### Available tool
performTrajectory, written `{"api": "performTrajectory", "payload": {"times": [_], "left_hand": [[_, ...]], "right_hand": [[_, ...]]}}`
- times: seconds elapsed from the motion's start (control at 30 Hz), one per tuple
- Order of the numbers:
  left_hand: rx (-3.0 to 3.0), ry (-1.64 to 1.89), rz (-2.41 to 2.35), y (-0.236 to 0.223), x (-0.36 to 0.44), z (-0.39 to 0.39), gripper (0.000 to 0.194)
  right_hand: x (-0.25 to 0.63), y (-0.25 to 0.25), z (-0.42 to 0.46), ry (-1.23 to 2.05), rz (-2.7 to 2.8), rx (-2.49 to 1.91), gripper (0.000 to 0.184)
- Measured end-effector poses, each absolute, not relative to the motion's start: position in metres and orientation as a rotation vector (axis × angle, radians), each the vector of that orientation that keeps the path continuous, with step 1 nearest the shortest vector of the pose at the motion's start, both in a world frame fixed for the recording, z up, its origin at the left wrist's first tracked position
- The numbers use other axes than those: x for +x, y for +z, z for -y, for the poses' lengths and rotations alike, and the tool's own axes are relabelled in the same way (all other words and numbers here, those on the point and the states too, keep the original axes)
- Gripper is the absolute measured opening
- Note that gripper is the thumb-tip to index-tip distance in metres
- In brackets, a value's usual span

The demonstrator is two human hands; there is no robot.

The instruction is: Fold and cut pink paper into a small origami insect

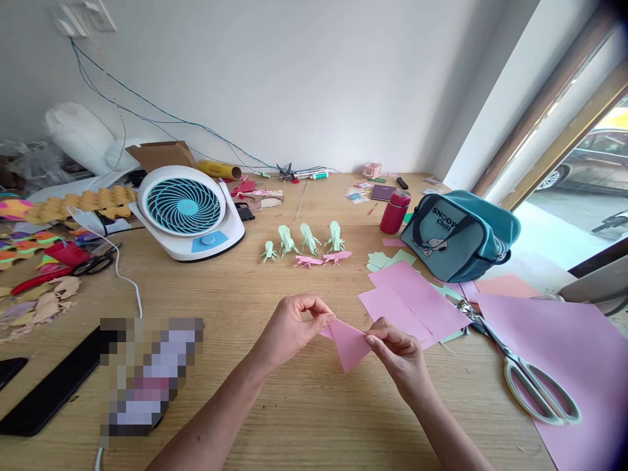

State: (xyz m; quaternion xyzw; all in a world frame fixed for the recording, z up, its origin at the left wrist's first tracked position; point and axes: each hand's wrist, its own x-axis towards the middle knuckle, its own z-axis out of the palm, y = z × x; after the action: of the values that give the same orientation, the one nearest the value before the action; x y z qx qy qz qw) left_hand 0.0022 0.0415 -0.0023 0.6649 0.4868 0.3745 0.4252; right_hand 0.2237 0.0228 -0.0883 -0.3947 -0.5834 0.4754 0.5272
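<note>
The left hand (299, 327) pinches one corner of the folded pink paper (349, 352) between thumb and fingers; the right hand (400, 353) pinches another, both nearly closed. The paper is held over the table (294, 425), toward its near edge. Toward the right edge, the bag (458, 239) reads "Chill" beneath what looks like "SNOOP".

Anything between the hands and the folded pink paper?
Nothing visible. The left hand and right hand both pinch the folded pink paper directly, along its upper edge. The scissors lie off to the right, clear of both hands.
</note>
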Motion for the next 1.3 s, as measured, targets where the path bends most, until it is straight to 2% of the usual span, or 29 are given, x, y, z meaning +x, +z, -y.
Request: {"api": "performTrajectory", "payload": {"times": [0.53, 0.6, 0.87, 1.03, 1.17, 1.3], "left_hand": [[1.478, 0.966, -1.184, -0.015, -0.009, -0.056, 0.023], [1.47, 0.956, -1.192, -0.016, -0.009, -0.056, 0.023], [1.413, 0.923, -1.126, -0.019, 0.001, -0.054, 0.023], [1.199, 0.936, -1.041, -0.026, 0.013, -0.052, 0.03], [1.056, 0.892, -1.023, -0.04, 0.025, -0.049, 0.04], [1.039, 0.91, -1.049, -0.052, 0.032, -0.048, 0.039]], "right_hand": [[0.23, -0.086, -0.031, 1.105, 1.186, -1.027, 0.024], [0.229, -0.084, -0.03, 1.135, 1.195, -1.03, 0.019], [0.218, -0.087, -0.025, 1.352, 1.444, -0.984, 0.031], [0.214, -0.083, -0.025, 1.348, 1.303, -0.982, 0.036], [0.215, -0.085, -0.025, 1.338, 1.201, -1.035, 0.036], [0.215, -0.09, -0.026, 1.334, 1.117, -1.058, 0.033]]}}
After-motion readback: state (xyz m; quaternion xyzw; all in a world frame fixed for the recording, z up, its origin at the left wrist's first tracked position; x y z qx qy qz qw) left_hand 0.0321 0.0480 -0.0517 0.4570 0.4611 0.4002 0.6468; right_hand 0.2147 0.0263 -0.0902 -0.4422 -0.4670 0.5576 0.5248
